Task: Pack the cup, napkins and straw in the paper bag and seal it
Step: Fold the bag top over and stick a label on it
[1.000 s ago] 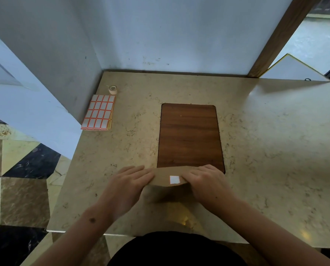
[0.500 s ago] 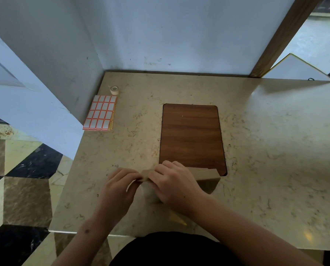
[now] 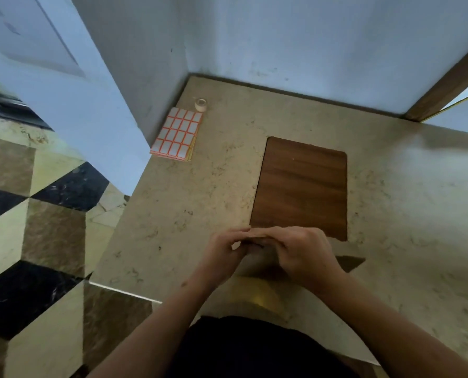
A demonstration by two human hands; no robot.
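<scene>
The brown paper bag stands near the table's front edge, mostly hidden behind my hands. My left hand pinches the left end of its folded top. My right hand curls over the top flap from the right and grips it. The white sticker on the flap is covered. Cup, napkins and straw are not visible.
A sheet of red-bordered white labels and a small tape roll lie at the table's far left by the wall. A dark wood inlay sits just beyond the bag. The marble table drops off at the left edge to a tiled floor.
My right hand slid left across the folded flap and covered the white sticker; both hands now meet at the bag's top. The camera view has swung to the left.
</scene>
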